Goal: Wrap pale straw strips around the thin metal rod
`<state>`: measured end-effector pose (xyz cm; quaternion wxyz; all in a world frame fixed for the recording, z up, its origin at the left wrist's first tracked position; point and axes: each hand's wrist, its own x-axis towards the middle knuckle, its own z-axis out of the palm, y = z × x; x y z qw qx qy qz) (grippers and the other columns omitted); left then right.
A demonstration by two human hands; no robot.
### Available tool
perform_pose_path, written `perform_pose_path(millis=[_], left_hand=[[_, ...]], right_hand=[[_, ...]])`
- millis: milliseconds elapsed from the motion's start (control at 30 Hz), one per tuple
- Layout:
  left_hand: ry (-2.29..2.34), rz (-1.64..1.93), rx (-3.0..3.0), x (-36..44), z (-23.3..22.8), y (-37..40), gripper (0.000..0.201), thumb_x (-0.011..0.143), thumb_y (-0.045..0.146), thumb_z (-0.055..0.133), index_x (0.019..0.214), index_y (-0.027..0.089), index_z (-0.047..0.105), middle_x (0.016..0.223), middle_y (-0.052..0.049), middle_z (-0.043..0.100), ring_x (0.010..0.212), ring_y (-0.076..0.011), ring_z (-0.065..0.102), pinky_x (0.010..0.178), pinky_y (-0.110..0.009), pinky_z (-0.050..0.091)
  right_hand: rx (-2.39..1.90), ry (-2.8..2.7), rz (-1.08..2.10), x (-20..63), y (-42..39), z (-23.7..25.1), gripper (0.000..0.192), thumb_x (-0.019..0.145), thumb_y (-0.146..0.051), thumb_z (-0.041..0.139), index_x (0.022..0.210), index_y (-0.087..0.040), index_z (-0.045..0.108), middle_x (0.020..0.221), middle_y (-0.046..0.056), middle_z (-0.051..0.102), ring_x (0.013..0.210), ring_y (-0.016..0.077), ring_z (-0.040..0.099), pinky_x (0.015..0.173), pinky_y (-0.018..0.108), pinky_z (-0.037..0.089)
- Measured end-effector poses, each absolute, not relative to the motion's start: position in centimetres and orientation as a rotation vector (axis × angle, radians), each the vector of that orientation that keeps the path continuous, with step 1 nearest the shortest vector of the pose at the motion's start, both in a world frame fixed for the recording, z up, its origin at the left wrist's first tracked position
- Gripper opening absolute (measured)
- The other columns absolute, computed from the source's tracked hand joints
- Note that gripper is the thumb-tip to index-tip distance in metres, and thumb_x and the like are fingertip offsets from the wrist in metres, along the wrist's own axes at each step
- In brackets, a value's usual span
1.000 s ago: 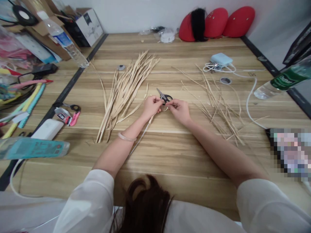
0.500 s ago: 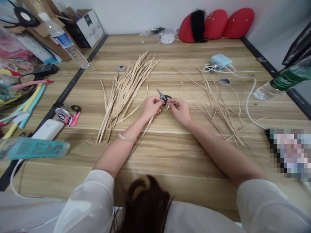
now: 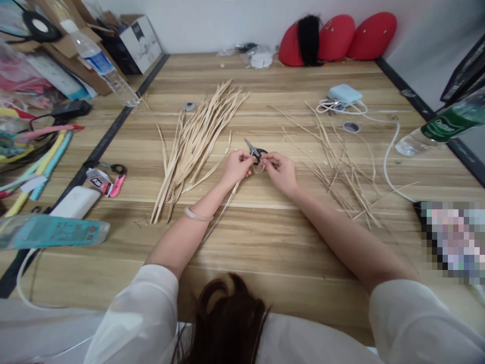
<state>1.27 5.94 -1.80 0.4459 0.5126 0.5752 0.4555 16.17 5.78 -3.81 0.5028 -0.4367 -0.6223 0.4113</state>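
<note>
A: Where are your hands right now?

B: Both over the middle of the bench [image 3: 265,242]. My left hand [image 3: 235,168] and right hand [image 3: 281,172] are close together, fingertips nearly meeting.

A: State of each grip?

B: Left grip is pinched on a thin straw strip [image 3: 223,205], which trails from my fingers toward me along the left forearm. Right grip is pinched on the small curled end of the same strip, between the two hands. How tightly, I cannot tell; the fingers hide the contact.

A: Anything touching the hands?

B: A pair of scissors [image 3: 255,150] with black handles lies on the bench just beyond my fingertips, blades pointing far-left. Whether I touch them is unclear.

A: Surroundings?

B: A bundle of wide straw strips [image 3: 195,141] lies to the left, fanning away from me. A looser scatter of thin straw pieces [image 3: 337,162] lies to the right. Far right: a pale blue charger [image 3: 344,93] with a white cable [image 3: 388,162]. A bangle [image 3: 195,215] sits on my left wrist.
</note>
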Motion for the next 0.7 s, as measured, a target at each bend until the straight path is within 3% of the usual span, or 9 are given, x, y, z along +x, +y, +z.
perform_pose_path(millis=[700], left_hand=[[1.414,1.140,1.273,1.37,-1.64,5.83,0.013,0.076,0.020,0.062,0.067,0.015,0.054,0.048,0.005,0.053,0.034,-0.0059,0.049,0.036,-0.016,0.036]], right_hand=[[-1.091,-1.511,1.018,16.08,5.47,-3.16,0.015,0.069,-0.028,0.069,0.078,-0.017,0.063,0.068,0.002,0.068,0.060,0.0138,0.063,0.063,0.028,0.051]])
